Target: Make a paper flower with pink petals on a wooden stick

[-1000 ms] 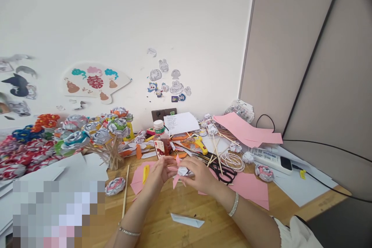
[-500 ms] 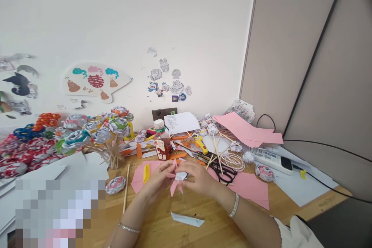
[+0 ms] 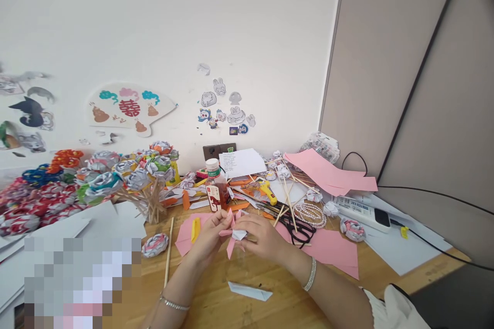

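Observation:
Between my hands is a paper flower [image 3: 239, 235] of folded pink strips around a white folded piece. My left hand [image 3: 211, 234] pinches its pink strips from the left. From the right, my right hand [image 3: 262, 234] curls its fingers around the white part and the strips; its grip is partly hidden. One pink strip points down, others stick up between the fingers. Below, a folded white paper strip [image 3: 250, 291] lies on the wooden table [image 3: 208, 303]. A pink sheet [image 3: 184, 236] with a yellow folded strip [image 3: 196, 230] lies left of my left hand.
A drink bottle [image 3: 216, 185] stands behind my hands. Black-handled scissors [image 3: 303, 231], a pearl string [image 3: 311, 214] and a yellow cutter [image 3: 268, 193] lie behind right. Paper roses [image 3: 135, 179] crowd the left back, with a wooden stick [image 3: 169, 252] nearer. A power strip [image 3: 363, 212] lies right.
Both hands stay on the paper flower. Its strips have turned slightly and the fingers have shifted a little. The whole view has moved slightly; the things on the table lie as before.

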{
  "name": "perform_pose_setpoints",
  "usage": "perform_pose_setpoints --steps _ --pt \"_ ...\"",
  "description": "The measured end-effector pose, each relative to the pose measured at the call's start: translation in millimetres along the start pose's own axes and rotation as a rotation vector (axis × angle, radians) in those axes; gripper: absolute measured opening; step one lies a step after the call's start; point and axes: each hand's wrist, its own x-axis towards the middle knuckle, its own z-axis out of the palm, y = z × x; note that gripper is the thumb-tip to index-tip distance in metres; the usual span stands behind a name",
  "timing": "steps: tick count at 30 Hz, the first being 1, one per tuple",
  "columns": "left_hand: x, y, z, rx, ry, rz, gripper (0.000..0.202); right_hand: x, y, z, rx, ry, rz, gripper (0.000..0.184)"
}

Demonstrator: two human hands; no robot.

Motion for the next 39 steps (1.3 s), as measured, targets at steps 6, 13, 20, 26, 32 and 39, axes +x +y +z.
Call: perform_pose_setpoints --steps 6,13,20,26,32,39 --pt "-3.1 6.7 2.1 0.042 0.026 0.116 0.029 3.7 -8.1 -6.4 0.047 0.073 0.198 0.045" --pt "-2.0 -1.4 2.7 0.087 -0.022 0.151 0.024 2.6 -4.4 -1.8 0.101 0.149 0.305 0.030" --pt "-4.0 5.7 4.5 0.095 0.040 0.051 0.030 2.6 -6.9 -7.9 0.028 0.036 0.176 0.031" --pt "-4.4 6.5 2.2 0.196 -0.012 -0.024 0.017 -0.7 0.1 -2.9 -0.006 -0.083 0.068 0.031" --pt "-5.7 5.5 4.1 0.148 -0.077 -0.002 0.017 -3.4 4.9 1.5 -0.016 -0.048 0.015 0.027" --pt "-6.6 6.0 8.7 0.204 -0.024 0.093 0.025 -1.6 -0.6 -0.7 -0.035 0.010 -0.024 0.023"
